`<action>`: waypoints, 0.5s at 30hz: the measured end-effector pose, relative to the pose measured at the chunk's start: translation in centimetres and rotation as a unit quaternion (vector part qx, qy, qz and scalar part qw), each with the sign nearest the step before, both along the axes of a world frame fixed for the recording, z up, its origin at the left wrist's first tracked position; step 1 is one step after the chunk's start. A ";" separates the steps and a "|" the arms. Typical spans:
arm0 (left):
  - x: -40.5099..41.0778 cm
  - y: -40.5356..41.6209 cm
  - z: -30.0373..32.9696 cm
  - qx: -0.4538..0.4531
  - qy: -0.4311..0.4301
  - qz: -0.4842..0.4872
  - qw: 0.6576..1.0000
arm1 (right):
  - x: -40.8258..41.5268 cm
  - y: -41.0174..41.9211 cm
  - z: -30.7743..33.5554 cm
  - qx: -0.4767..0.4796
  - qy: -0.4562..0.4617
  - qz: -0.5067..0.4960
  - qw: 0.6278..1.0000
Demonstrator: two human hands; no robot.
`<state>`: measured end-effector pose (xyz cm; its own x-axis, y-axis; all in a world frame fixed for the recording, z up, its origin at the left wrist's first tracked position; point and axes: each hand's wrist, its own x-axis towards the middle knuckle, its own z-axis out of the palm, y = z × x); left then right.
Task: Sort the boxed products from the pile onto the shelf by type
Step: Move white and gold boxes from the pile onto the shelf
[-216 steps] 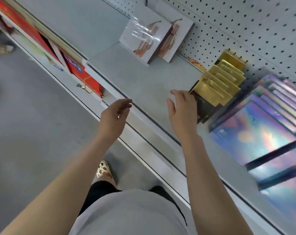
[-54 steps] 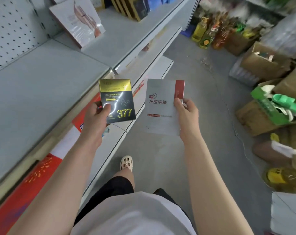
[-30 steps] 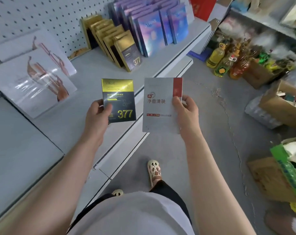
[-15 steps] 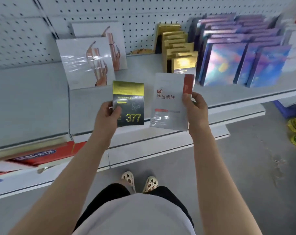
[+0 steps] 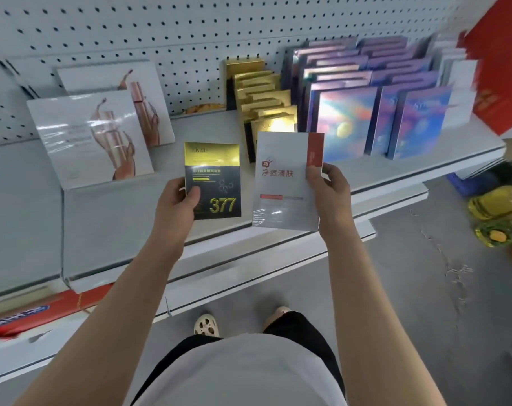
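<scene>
My left hand (image 5: pixel 177 205) grips a black-and-gold box marked 377 (image 5: pixel 212 180) by its lower left edge. My right hand (image 5: pixel 329 191) holds a white box with a red corner stripe (image 5: pixel 284 183) by its right edge. Both boxes are upright, side by side, above the front of the grey shelf (image 5: pixel 126 218). A row of matching gold boxes (image 5: pixel 260 98) stands on the shelf just behind them. White boxes like the one I hold (image 5: pixel 460 92) stand at the far right of the shelf.
Two large white boxes with a hand picture (image 5: pixel 93 139) lean at the left. Holographic purple boxes (image 5: pixel 366 98) fill the right half. A red box (image 5: pixel 501 63) stands at the far right. A lower shelf holds red packs (image 5: pixel 38 315). Oil bottles (image 5: pixel 498 212) stand on the floor.
I have turned from the aisle to face the shelf. Both boxes stay in my hands and are now a little closer to the shelf rows.
</scene>
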<state>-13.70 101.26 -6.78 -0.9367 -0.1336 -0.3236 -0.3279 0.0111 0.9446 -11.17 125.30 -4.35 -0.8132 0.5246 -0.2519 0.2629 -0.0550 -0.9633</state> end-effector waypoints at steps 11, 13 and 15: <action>-1.1 12.0 -1.7 -0.010 -0.002 0.048 0.999 | -4.2 11.8 -0.3 0.031 -0.001 0.114 0.993; -1.3 14.0 -2.2 -0.028 0.007 0.040 0.999 | -5.0 13.4 -0.2 0.032 -0.002 0.135 0.990; -1.5 15.2 -2.8 -0.076 0.004 0.038 0.996 | -5.6 14.4 -0.2 0.031 -0.003 0.153 0.988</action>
<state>-15.24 116.48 -9.55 -0.9250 -0.2500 -0.2861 -0.3248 0.1293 0.9369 -16.77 139.71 -4.58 -0.9349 0.2680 -0.2328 0.2641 0.0865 -0.9606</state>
